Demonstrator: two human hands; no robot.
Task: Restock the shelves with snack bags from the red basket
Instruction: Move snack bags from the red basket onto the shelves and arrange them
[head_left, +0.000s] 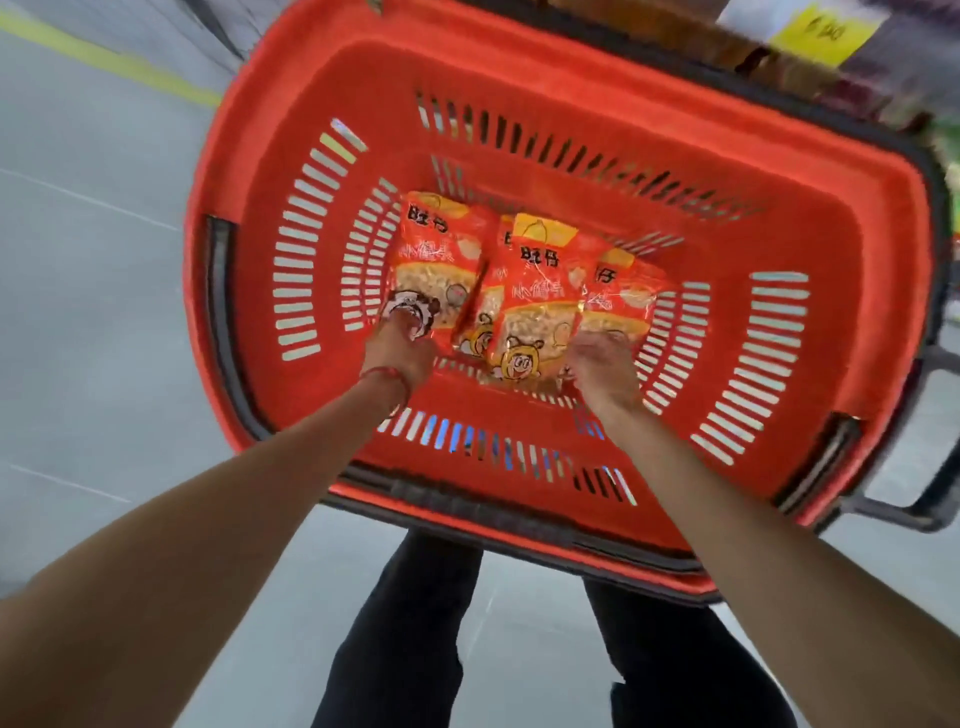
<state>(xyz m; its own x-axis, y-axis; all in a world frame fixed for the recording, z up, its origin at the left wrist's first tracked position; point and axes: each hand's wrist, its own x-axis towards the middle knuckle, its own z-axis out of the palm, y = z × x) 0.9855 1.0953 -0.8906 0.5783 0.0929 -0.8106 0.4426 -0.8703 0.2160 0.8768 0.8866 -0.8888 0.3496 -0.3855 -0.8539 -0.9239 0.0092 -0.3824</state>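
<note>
Under left hand (401, 352), snack bag (435, 255)

Both bare forearms reach forward and down. The left hand (400, 345) grips the corner of a red plastic snack bag (436, 260). The right hand (602, 366) has curled fingers, grip unclear.

"旺仔" on red snack bags (537, 291)
</note>
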